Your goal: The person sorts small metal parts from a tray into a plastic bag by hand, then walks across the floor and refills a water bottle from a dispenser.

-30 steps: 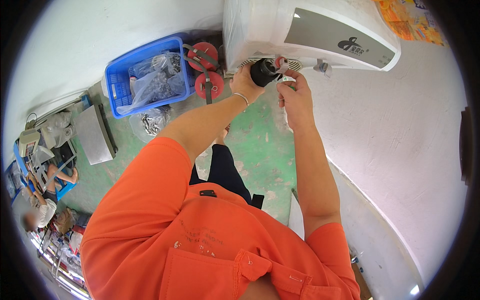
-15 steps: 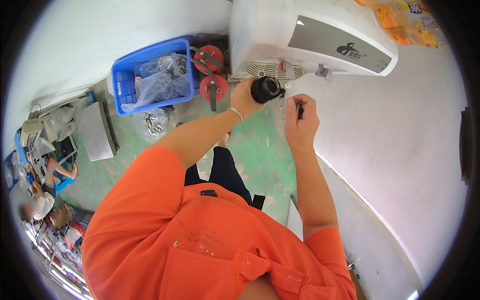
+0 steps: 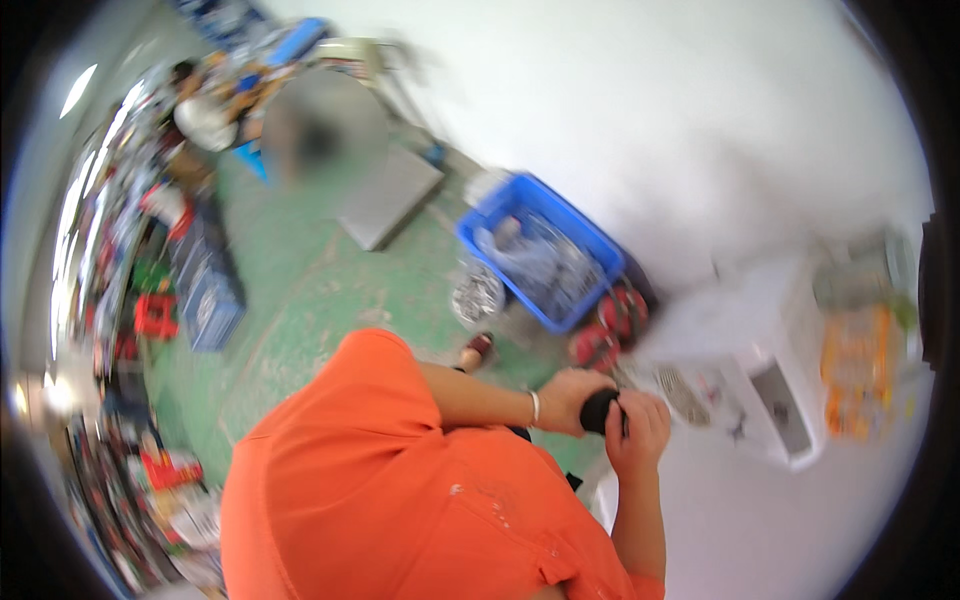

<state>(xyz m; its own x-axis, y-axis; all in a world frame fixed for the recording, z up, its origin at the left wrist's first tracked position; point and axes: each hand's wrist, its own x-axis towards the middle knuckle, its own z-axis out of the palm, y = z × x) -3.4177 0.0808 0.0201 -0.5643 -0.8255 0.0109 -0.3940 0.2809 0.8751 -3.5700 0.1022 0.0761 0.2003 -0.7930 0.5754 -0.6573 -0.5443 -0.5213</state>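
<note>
My left hand (image 3: 565, 400) is wrapped round a black bottle (image 3: 600, 412), held out in front of my body. Over the bottle's top, my right hand (image 3: 640, 432) is closed, its fingers bent against the mouth end. What the right fingers grip is mostly hidden by the hand itself; a small dark lid seems to be there. Just beyond both hands stands a white water dispenser (image 3: 780, 340) with a drip grille. The picture is somewhat smeared by motion.
A blue plastic basket (image 3: 545, 310) holds clear bags of metal parts. Beside it are two red fire extinguishers (image 3: 626, 312) and a clear bag of small metal pieces (image 3: 477, 295). A grey flat platform (image 3: 395, 195) lies farther back. Another person (image 3: 205, 120) sits at the far left.
My view has swung left, so the dispenser now sits at the right. The bottle has come away from the dispenser's grille, and my right hand has closed onto its top.
</note>
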